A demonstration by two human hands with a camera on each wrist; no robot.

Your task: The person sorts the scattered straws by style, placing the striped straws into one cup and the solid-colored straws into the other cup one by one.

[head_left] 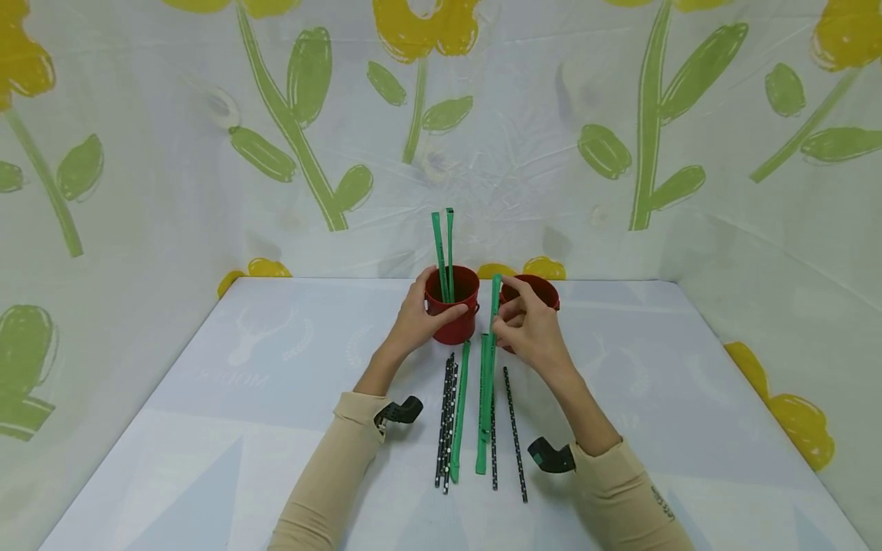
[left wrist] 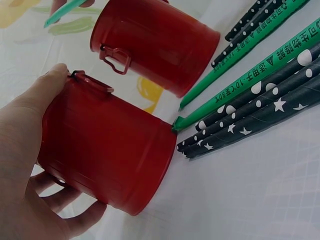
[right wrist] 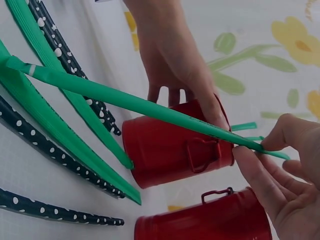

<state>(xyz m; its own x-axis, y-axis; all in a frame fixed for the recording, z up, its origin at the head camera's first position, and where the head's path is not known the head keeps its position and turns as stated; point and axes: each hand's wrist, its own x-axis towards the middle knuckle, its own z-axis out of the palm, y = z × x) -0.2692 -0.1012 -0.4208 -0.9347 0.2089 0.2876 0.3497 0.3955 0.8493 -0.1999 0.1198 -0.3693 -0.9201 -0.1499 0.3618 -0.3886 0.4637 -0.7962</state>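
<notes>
My left hand (head_left: 416, 312) grips the left red bucket (head_left: 458, 327) round its side, thumb in front near the rim. Two green straws (head_left: 439, 245) stand in that bucket, their tops well above its rim. Between thumb and fingers, my right hand (right wrist: 280, 185) pinches another long green straw (right wrist: 145, 106) near its upper end. This straw slants down over the green straws on the table. The right red bucket (left wrist: 155, 45) stands behind my right hand, which partly hides it in the head view.
Black straws with white dots and stars (left wrist: 250, 117) lie in front of the left bucket, beside a printed green straw (head_left: 460, 413). To the right lie more green straws (head_left: 481, 459) and a lone black dotted straw (head_left: 515, 440). A flowered curtain (head_left: 510, 138) hangs behind the table.
</notes>
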